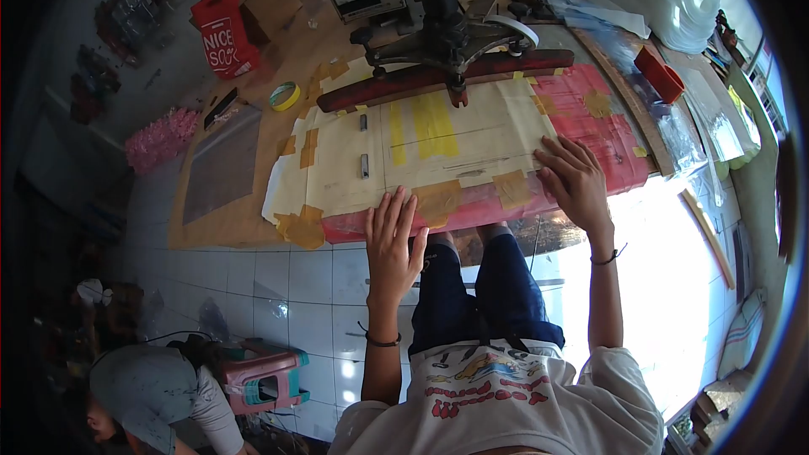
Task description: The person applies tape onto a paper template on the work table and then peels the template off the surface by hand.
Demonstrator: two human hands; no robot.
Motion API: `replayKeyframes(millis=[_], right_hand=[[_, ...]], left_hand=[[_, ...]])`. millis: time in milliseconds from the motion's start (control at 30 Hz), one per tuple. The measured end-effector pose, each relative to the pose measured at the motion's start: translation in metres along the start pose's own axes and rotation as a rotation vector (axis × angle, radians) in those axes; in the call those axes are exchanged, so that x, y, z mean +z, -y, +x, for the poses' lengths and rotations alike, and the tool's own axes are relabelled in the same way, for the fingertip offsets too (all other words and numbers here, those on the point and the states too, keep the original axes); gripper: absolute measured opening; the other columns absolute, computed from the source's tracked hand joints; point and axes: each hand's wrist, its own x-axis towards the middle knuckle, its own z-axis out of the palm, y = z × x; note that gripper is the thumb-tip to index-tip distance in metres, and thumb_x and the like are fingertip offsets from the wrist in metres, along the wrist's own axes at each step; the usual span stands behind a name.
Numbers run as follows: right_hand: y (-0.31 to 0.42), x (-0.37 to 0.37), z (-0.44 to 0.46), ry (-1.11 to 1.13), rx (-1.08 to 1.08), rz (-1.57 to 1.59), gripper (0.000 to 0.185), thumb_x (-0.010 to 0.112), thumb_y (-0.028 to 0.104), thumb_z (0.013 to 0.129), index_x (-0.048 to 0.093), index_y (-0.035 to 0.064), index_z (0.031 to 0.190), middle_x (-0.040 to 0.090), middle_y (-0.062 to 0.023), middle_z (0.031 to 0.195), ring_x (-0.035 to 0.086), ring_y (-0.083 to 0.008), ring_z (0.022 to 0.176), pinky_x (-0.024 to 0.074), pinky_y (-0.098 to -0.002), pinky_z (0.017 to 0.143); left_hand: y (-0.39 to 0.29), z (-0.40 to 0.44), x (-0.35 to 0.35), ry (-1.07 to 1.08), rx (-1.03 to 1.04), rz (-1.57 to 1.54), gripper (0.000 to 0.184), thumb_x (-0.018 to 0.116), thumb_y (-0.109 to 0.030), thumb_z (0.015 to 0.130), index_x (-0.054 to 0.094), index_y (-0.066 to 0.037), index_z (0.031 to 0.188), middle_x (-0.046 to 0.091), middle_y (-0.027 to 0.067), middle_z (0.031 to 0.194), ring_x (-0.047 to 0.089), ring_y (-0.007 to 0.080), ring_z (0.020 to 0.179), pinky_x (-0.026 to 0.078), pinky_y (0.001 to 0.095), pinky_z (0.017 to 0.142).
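My left hand [391, 240] rests with fingers stretched out at the front edge of a taped work surface. My right hand [573, 177] lies with spread fingers near the right side of the same surface. Between and beyond them is a cream sheet [337, 173], held down with patches of brown tape [438, 202] over a red covering [602, 139]. Yellow strips [434, 128] and two small metal pieces [364, 166] lie on the sheet. Behind it stands a dark machine head [447, 42] with a long red-black bar [362, 93]. Neither hand holds anything.
Left on the wooden table are a yellow tape roll [285, 96], a clear plastic sheet [223, 164] and a red bag [223, 34]. A red tape dispenser [659, 74] and plastic rolls [666, 0] stand right. A bent-over person [152, 388] is beside a pink stool [261, 379], lower left.
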Motion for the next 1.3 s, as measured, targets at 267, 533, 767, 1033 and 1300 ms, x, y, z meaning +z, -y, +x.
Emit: replayKeyframes(millis=[267, 533, 767, 1033, 1300], right_hand=[[-0.007, 0.001, -0.002, 0.023, 0.005, -0.003, 0.028, 0.061, 0.029, 0.094, 0.071, 0.014, 0.115, 0.062, -0.0053, 0.133, 0.051, -0.03, 0.13, 0.0366, -0.048, 0.111], [-0.008, 0.003, -0.001, 0.003, -0.006, 0.005, 0.027, 0.063, 0.027, 0.093, 0.071, 0.0148, 0.116, 0.063, -0.0044, 0.133, 0.051, -0.0294, 0.129, 0.0362, -0.0481, 0.111], [-0.006, 0.001, -0.001, 0.001, -0.006, -0.011, 0.027, 0.062, 0.026, 0.093, 0.072, 0.012, 0.115, 0.063, -0.0058, 0.132, 0.052, -0.0303, 0.129, 0.0389, -0.0466, 0.109], [-0.008, 0.003, -0.002, -0.006, -0.012, 0.009, 0.026, 0.064, 0.027, 0.092, 0.071, 0.0134, 0.114, 0.063, -0.0057, 0.132, 0.053, -0.0294, 0.128, 0.0372, -0.0473, 0.11], [-0.018, -0.02, 0.03, 0.276, 0.136, 0.15, 0.03, 0.064, 0.029, 0.092, 0.07, 0.012, 0.116, 0.066, -0.0086, 0.123, 0.06, -0.032, 0.113, 0.045, -0.0458, 0.1]], left_hand=[[-0.003, 0.003, 0.0, -0.013, -0.015, -0.02, 0.051, 0.061, -0.024, 0.095, 0.051, -0.01, 0.142, 0.045, 0.0087, 0.151, 0.038, 0.0309, 0.141, 0.022, 0.0528, 0.117], [-0.002, 0.003, 0.002, -0.03, -0.02, -0.015, 0.05, 0.061, -0.022, 0.093, 0.052, -0.01, 0.141, 0.046, 0.0083, 0.151, 0.038, 0.0307, 0.141, 0.021, 0.0523, 0.117], [-0.001, 0.002, 0.005, -0.035, -0.028, -0.017, 0.051, 0.061, -0.022, 0.093, 0.052, -0.01, 0.141, 0.046, 0.0085, 0.15, 0.038, 0.0307, 0.141, 0.021, 0.0531, 0.117], [-0.012, 0.008, 0.0, -0.076, -0.053, -0.05, 0.049, 0.064, -0.027, 0.091, 0.055, -0.009, 0.136, 0.049, 0.0113, 0.146, 0.04, 0.0312, 0.139, 0.021, 0.0526, 0.118], [-0.034, 0.042, -0.022, 0.003, -0.17, 0.097, 0.031, 0.067, -0.025, 0.089, 0.066, -0.005, 0.113, 0.065, 0.0106, 0.112, 0.059, 0.0311, 0.112, 0.04, 0.0457, 0.1]])
